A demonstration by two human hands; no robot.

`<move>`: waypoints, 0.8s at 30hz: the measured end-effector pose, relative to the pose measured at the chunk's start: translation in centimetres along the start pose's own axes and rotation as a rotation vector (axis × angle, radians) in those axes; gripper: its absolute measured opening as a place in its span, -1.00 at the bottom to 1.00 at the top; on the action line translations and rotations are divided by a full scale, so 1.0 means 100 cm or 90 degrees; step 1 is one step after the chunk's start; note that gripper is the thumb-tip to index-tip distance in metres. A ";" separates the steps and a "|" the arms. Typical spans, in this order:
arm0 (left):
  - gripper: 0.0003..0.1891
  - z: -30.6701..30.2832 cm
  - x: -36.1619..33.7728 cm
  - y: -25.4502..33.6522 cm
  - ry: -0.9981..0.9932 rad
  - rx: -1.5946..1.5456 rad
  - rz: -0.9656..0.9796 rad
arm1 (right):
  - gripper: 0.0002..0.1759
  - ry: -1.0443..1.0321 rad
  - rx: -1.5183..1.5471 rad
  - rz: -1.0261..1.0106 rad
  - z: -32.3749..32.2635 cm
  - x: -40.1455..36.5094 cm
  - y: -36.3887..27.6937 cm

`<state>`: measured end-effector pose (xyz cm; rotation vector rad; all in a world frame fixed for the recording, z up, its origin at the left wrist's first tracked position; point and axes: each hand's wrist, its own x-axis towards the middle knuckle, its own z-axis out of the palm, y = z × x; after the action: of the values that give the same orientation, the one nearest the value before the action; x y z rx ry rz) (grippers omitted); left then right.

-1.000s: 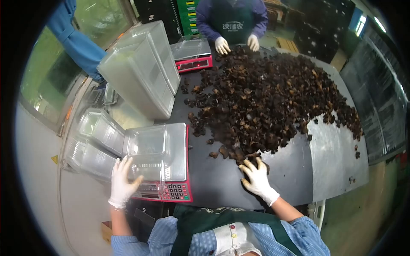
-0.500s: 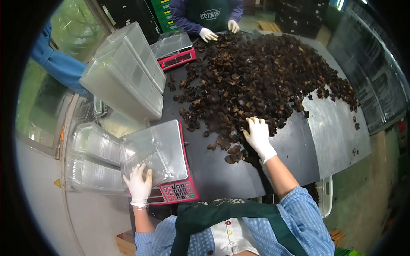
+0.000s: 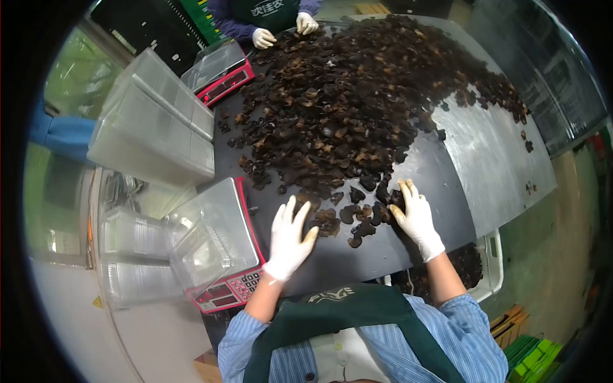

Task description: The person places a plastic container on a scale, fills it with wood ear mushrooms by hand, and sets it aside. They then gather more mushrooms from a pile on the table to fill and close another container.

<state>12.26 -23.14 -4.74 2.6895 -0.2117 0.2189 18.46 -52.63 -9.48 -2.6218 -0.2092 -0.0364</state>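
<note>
The left hand [image 3: 290, 239], grip released, is beside dark pieces [image 3: 366, 228]; the right hand [image 3: 416, 221] touches others. Its grip I cannot tell.

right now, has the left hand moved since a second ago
Yes, the left hand has moved right, from the near red scale to beside the dark pieces.
</note>
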 end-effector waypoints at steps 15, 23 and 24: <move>-0.60 0.044 -0.079 -0.002 -0.048 -0.181 -0.150 | -0.66 0.101 0.132 -0.249 0.016 -0.012 -0.032; -0.56 0.026 -0.044 -0.009 0.062 -0.225 -0.197 | -0.80 -0.081 -0.055 -0.197 0.027 0.030 -0.043; -0.55 0.025 -0.033 -0.012 0.075 -0.181 -0.169 | -0.82 -0.055 0.028 -0.171 0.020 0.032 -0.043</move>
<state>9.57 -22.79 -8.08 2.3813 0.1395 0.2442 20.90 -47.54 -8.92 -2.5366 -0.5839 -0.0109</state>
